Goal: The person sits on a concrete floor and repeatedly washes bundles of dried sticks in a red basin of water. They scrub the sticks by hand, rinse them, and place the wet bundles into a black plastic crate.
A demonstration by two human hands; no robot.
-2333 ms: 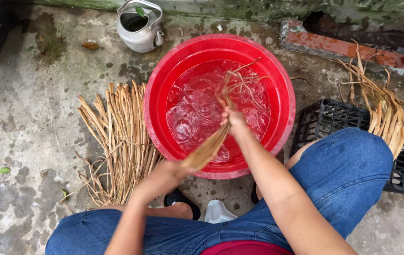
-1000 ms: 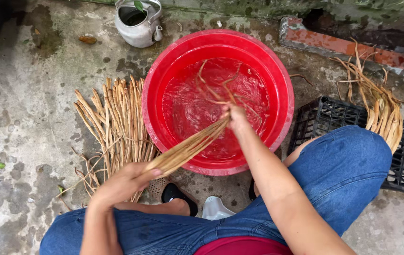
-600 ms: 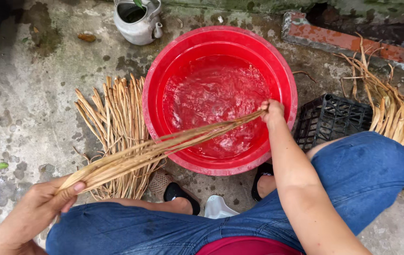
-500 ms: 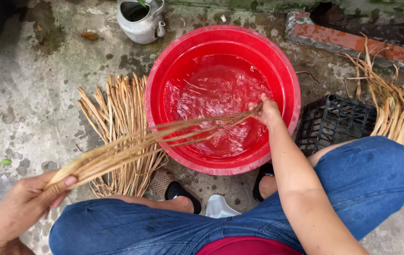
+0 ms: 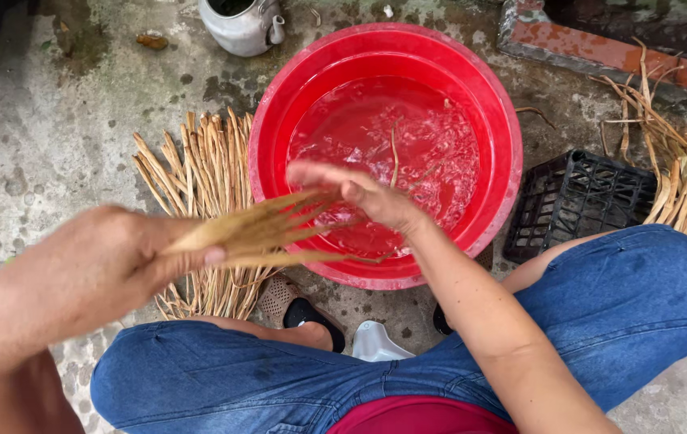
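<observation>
- Head view, hands: the left hand (image 5: pixel 118 257) is closed around the thick end of a bundle of tan fibre strips (image 5: pixel 259 233), holding it low and near the body, just left of the basin. The bundle is motion-blurred.
- Head view, hands: the right hand (image 5: pixel 359 193) hangs over the near part of the basin, fingers partly spread. The loose ends of the strips fan out at its fingers; whether it pinches them or only touches them cannot be told through the blur.
- Head view, hold: both hands keep the bundle roughly level and stretched between them, the free ends pointing toward the water.
- Head view, container: the round red plastic basin (image 5: pixel 504 137) stands on the concrete floor (image 5: pixel 46 137) between the knees. It holds clear, rippled water with a few loose strips (image 5: pixel 393 145) floating in it.
- Head view, left side: a pile of similar tan strips (image 5: pixel 199 177) lies on the floor, touching the basin's left wall, within reach of the left hand.
- Head view, right side: a black plastic crate (image 5: pixel 584 197) sits just beside the basin; more curled strips (image 5: pixel 677 173) lie across its far corner and the floor.
- Head view, rear: a metal kettle (image 5: pixel 239 28) stands beyond the basin, its contents not discernible.
</observation>
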